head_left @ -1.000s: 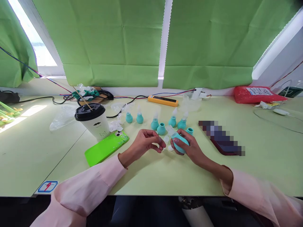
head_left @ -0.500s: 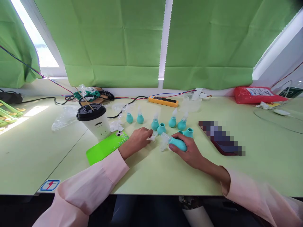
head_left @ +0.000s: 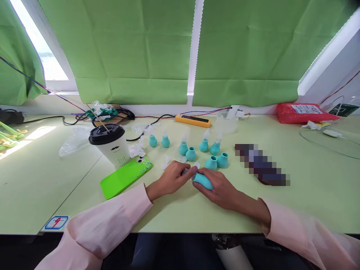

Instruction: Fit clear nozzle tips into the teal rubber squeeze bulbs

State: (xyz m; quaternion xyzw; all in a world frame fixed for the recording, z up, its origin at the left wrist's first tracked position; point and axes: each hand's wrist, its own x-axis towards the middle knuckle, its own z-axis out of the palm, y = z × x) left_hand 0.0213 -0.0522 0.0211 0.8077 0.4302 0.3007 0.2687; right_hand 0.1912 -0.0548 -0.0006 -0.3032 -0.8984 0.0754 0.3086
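My right hand (head_left: 221,185) is closed around a teal bulb (head_left: 203,180) lying on its side, its neck pointing left. At that neck my left hand (head_left: 176,176) pinches a clear plastic piece, mostly hidden by the fingers. Beyond the hands stand several teal bulbs with clear tips, one of them a capped bulb (head_left: 204,145). Open-necked bulbs without tips, such as an open bulb (head_left: 211,163), stand nearer to me. Small clear pieces (head_left: 166,162) lie just behind my left hand.
A lidded paper cup (head_left: 112,148) and a green phone case (head_left: 123,178) are at the left. Farther back lie a yellow-orange device (head_left: 193,120) and black cables. At the right are a blurred dark phone (head_left: 261,165) and a red package (head_left: 303,113).
My left hand has moved right and nearer to me, from the small clear pieces to the bulb's neck. My right hand has brought the bulb slightly left and closer.
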